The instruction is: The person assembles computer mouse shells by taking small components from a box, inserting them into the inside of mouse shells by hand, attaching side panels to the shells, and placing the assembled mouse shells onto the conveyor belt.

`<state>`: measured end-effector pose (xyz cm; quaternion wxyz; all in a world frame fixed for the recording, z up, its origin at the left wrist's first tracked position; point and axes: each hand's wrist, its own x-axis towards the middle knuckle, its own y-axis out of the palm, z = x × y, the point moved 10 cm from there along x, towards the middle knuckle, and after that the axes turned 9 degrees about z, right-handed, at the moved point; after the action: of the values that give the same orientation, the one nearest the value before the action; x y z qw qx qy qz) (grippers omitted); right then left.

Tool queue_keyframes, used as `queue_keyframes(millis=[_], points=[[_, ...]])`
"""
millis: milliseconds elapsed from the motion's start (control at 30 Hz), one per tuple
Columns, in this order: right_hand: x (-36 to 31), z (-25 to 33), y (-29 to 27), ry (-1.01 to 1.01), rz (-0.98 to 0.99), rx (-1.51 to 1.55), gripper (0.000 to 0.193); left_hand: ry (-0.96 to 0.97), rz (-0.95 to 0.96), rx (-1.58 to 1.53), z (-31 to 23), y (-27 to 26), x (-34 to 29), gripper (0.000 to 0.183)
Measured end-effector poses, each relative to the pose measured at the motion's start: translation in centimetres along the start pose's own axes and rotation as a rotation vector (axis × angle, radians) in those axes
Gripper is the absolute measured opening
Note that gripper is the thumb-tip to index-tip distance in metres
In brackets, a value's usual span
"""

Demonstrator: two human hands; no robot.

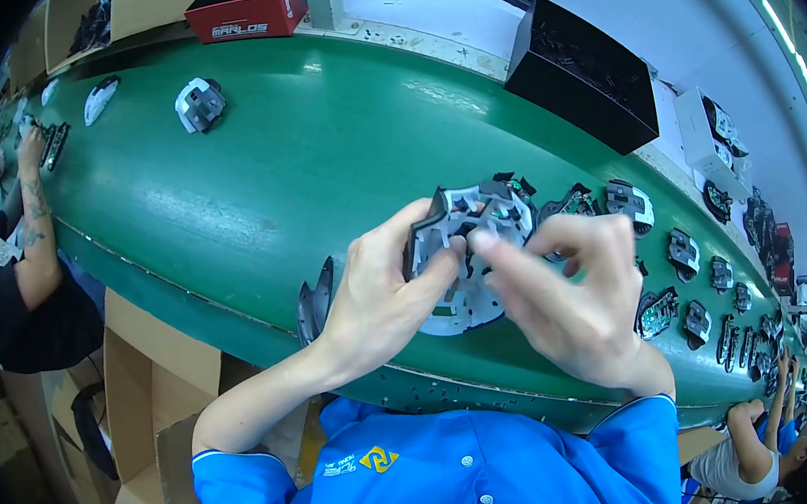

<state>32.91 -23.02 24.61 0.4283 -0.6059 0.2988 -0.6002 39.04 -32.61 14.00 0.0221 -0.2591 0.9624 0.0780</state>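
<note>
My left hand [373, 290] is closed around a grey and black computer mouse shell [464, 204], its hollow inner side up and the thumb pressed at its near edge. My right hand [576, 298] reaches in from the right, fingers curled and the foremost fingertip at the shell's middle. That fingertip is smeared by motion, and whatever it may pinch is too small to make out. Under the hands a white curved shell part [469, 316] shows on the bench. Left of my left wrist lies a dark curved shell piece [315, 303].
Across the green bench [294, 145], a grey and white mouse [201, 106] lies at the far left. Several mouse bodies [684, 254] and circuit boards [658, 314] spread to the right. A black bin [581, 71] and red box [246, 13] stand behind. Co-workers sit at both sides.
</note>
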Motion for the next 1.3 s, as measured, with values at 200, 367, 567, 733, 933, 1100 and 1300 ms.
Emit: queue_keyframes(millis=[200, 367, 567, 733, 933, 1100, 1300], points=[[-2.0, -3.5, 4.6, 0.385, 0.15, 0.651, 0.085, 0.019, -0.048, -0.115, -0.1, -0.4, 0.3, 0.022], [-2.7, -3.3, 6.1, 0.414, 0.067, 0.631, 0.083, 0.2, -0.059, 0.163, -2.1, 0.1, -0.2, 0.026], [-2.8, -3.3, 4.5, 0.339, -0.102, 0.65, 0.075, 0.297, 0.01, 0.36, -3.7, 1.0, -1.5, 0.036], [-3.2, -3.6, 4.2, 0.39, -0.136, 0.709, 0.072, 0.392, -0.03, 0.451, -3.2, 1.7, -2.8, 0.054], [-3.5, -3.0, 3.4, 0.383, -0.152, 0.704, 0.067, 0.496, -0.109, 0.507, -3.6, 2.3, -3.5, 0.055], [-4.3, -3.7, 4.8, 0.426, -0.169, 0.801, 0.058, 0.541, -0.155, 0.54, -3.7, 2.4, -3.3, 0.055], [-4.0, -4.6, 6.7, 0.526, -0.174, 0.934, 0.058, 0.45, -0.125, 0.523, -2.6, 1.4, -2.0, 0.057]])
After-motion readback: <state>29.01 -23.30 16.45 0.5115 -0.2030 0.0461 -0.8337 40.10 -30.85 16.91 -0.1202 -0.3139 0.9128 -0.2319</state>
